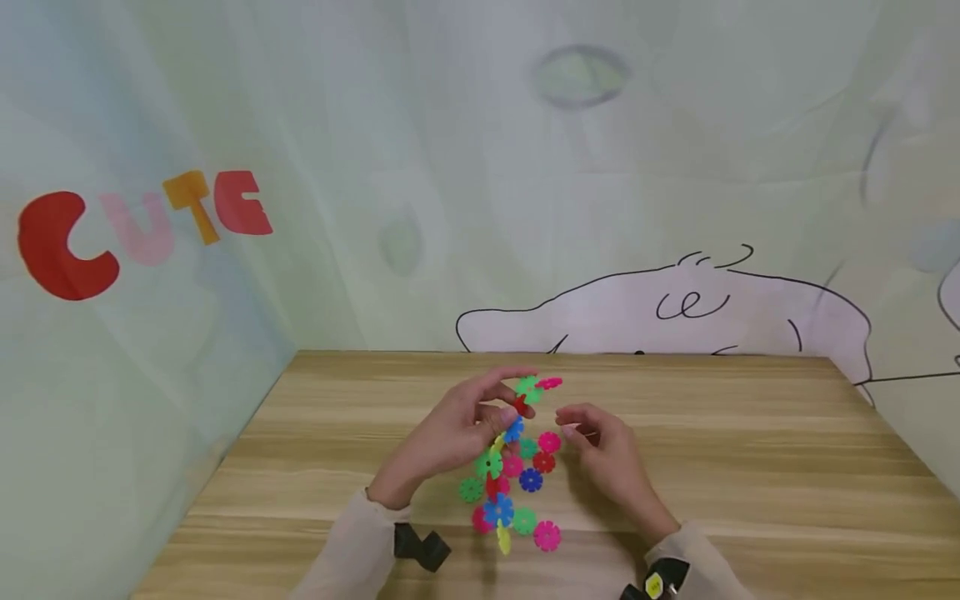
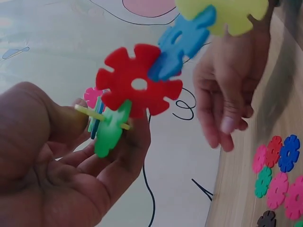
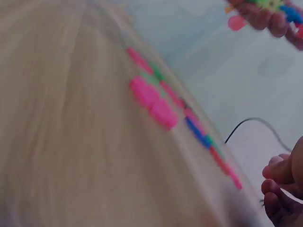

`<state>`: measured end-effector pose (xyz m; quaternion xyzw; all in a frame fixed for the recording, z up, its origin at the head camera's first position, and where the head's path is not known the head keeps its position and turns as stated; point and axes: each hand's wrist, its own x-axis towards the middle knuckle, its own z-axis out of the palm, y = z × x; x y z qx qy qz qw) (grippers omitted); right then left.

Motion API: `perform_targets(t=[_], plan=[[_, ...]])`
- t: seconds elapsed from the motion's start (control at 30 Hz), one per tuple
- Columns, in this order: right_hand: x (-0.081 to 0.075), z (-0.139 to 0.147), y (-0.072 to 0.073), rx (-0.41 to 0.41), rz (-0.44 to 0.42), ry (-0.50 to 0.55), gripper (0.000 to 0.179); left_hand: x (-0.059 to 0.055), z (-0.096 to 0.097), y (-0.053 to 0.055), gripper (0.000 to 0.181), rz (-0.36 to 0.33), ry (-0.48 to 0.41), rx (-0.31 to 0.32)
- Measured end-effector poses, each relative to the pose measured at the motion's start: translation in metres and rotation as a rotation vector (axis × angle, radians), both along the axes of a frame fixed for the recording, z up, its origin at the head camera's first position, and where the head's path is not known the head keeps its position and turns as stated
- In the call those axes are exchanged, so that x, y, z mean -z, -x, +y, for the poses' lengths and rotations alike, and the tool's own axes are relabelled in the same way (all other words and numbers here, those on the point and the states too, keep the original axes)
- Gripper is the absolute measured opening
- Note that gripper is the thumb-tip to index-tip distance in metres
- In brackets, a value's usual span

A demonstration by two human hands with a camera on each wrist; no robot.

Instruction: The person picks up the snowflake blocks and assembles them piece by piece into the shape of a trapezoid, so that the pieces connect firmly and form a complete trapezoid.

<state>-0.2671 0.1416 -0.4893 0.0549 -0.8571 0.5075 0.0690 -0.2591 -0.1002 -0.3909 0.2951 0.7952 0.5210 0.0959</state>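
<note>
My left hand (image 1: pixel 457 429) pinches a chain of interlocked, notched plastic flower discs (image 1: pixel 498 510) between thumb and fingers. Raised over the table, the chain mixes green, red, blue, yellow and pink pieces set at angles to each other. In the left wrist view a red disc (image 2: pixel 118 80) joins a light blue disc (image 2: pixel 173 52), with a yellow disc (image 2: pixel 232 14) beyond; a green disc (image 2: pixel 110 135) sits by the left fingers. To the right of the chain, my right hand (image 1: pixel 611 454) hovers with loosely bent fingers, holding nothing.
Several loose flower discs, including a pink one (image 1: pixel 547 536) and a dark blue one (image 1: pixel 531 480), lie on the wooden table (image 1: pixel 750 500) below and between the hands. A printed cloth backdrop (image 1: pixel 420 150) stands behind the table and along its left side.
</note>
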Motion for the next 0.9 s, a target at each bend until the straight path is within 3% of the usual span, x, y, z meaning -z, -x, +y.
perform_targets(t=[0.17,0.33,0.43,0.53,0.73,0.9], plan=[[0.02,0.001,0.007,-0.084,0.073,-0.119,0.031,-0.001,-0.001,0.001,0.058,-0.019,-0.003,0.001],[0.025,-0.001,0.009,-0.154,0.165,-0.236,0.033,-0.001,0.0,0.001,0.057,-0.024,-0.019,0.034],[0.026,-0.002,0.01,-0.159,0.195,-0.249,0.035,-0.001,-0.001,0.001,0.056,-0.039,-0.015,0.029],[0.026,-0.002,0.01,-0.133,0.158,-0.19,0.033,-0.001,-0.002,0.0,0.056,-0.046,-0.005,0.015],[0.022,0.005,0.011,-0.002,0.047,-0.007,0.024,-0.001,-0.002,0.001,0.055,-0.037,0.003,0.011],[0.007,0.01,0.009,0.026,-0.008,0.153,0.027,-0.001,-0.002,0.001,0.053,-0.009,0.008,0.012]])
